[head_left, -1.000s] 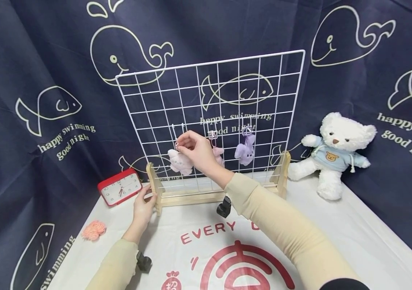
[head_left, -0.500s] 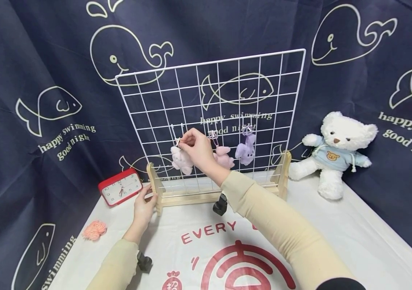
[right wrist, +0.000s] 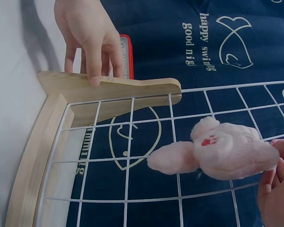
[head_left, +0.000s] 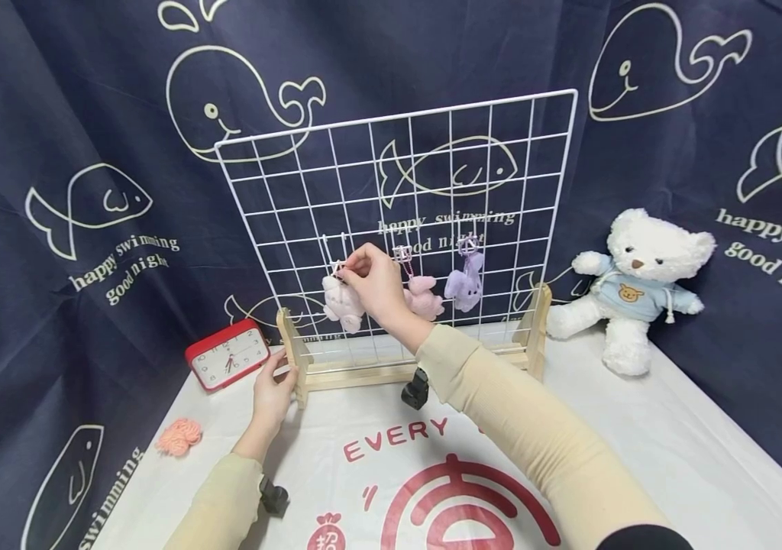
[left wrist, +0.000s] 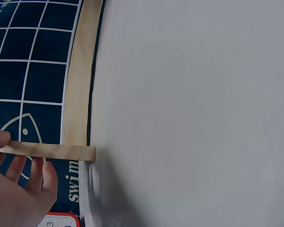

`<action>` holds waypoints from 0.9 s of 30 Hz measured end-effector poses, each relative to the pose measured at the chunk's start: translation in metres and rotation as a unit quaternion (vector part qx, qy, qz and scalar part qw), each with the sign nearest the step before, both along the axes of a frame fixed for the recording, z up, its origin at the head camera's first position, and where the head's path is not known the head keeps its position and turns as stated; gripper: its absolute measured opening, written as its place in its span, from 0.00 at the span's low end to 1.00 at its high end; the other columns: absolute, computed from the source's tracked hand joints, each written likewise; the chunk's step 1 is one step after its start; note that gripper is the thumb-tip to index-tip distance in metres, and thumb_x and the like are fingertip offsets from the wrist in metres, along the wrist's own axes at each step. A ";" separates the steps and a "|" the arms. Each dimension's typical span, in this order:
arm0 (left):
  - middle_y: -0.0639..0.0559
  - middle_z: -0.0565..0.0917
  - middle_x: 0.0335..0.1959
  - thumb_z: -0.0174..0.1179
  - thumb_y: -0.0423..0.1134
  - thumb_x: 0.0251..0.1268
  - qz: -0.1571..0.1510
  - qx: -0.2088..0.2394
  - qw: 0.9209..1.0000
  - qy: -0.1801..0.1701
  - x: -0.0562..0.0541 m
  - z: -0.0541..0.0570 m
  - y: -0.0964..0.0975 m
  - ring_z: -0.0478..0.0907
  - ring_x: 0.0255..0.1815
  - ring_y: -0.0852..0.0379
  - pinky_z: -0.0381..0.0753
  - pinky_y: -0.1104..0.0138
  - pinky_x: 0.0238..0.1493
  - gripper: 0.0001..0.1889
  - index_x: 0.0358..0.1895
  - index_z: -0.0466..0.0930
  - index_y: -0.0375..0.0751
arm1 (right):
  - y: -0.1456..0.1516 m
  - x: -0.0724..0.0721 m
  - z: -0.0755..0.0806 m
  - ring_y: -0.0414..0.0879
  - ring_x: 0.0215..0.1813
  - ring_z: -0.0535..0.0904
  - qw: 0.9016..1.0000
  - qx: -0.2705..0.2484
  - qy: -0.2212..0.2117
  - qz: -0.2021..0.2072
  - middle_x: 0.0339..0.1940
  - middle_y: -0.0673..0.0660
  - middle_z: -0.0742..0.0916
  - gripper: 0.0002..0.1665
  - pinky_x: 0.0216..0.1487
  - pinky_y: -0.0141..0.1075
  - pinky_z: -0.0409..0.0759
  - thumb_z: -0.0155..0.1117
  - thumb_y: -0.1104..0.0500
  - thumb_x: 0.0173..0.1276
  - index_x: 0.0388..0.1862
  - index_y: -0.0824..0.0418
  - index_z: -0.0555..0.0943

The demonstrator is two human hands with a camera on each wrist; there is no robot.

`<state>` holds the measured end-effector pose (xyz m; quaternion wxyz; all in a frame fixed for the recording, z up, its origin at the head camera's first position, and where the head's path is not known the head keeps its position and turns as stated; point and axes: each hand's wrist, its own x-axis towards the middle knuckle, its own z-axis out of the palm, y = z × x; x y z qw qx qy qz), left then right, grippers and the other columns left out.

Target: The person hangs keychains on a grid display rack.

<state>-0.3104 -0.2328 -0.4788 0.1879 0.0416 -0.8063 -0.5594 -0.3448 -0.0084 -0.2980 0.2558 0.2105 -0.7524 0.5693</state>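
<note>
A white wire grid rack (head_left: 396, 120) stands upright in a wooden base (head_left: 363, 377). At the rack's left end, my left hand (head_left: 273, 393) grips the wooden side piece (left wrist: 47, 150), thumb on one face and fingers on the other. My right hand (head_left: 379, 289) pinches the top of a pale pink plush keychain (head_left: 343, 305), close to a white hook on the grid. Whether its ring sits on the hook is too small to tell. The plush (right wrist: 227, 151) dangles against the wires. Farther right hang a pink plush keychain (head_left: 424, 298) and a purple plush keychain (head_left: 465, 284).
Left of the rack are a red alarm clock (head_left: 228, 356) and a coral bundle of yarn (head_left: 179, 437). A white teddy bear (head_left: 638, 294) in a blue top sits to the right. A dark patterned curtain (head_left: 116, 61) hangs behind the white-covered table (head_left: 322, 489).
My right hand has shifted slightly, and the pale pink plush has turned and hangs more upright. More of the pink plush behind the hand shows. My left hand has stayed on the stand.
</note>
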 end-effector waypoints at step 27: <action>0.42 0.86 0.35 0.65 0.25 0.63 0.058 -0.124 0.989 0.056 0.046 0.011 0.003 0.84 0.38 0.42 0.84 0.69 0.40 0.08 0.45 0.82 0.31 | 0.016 0.036 -0.026 0.44 0.36 0.79 0.997 0.025 0.041 0.061 0.35 0.55 0.83 0.07 0.36 0.30 0.80 0.59 0.72 0.66 0.39 0.64 0.80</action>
